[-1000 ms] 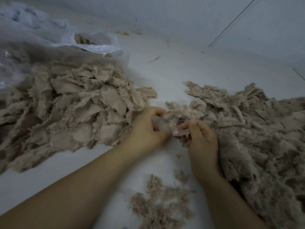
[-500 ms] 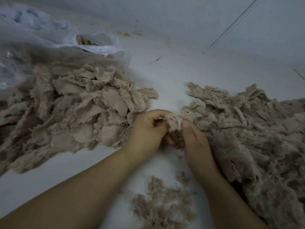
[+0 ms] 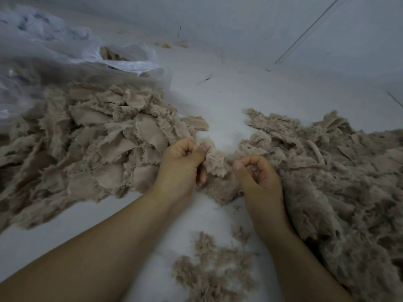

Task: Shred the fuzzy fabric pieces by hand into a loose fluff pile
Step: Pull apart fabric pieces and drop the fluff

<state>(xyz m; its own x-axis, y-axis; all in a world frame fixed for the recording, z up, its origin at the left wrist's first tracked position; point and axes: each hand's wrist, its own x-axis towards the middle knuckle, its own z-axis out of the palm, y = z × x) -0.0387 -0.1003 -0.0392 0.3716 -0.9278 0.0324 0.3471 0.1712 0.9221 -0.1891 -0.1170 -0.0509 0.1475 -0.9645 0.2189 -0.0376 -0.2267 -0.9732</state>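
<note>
Separated since the earlier frame, right hand (image 3: 260, 182) curls empty beside the soft, light scrap (image 3: 214, 163); left hand (image 3: 182, 165) pinches its frayed edge, the best hold.

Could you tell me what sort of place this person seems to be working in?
Probably an informal workroom floor for hand-processing textile scrap, not a fitted factory line. A heap of fabric pieces lies on the bare pale floor, a shredded fluff pile beside it, and a clear plastic bag behind holds more.

The left hand (image 3: 181, 168) is pinching with thumb against curled fingers. The right hand (image 3: 259, 182) is curling loosely just beside it, both forearms reaching in from the near edge.
</note>
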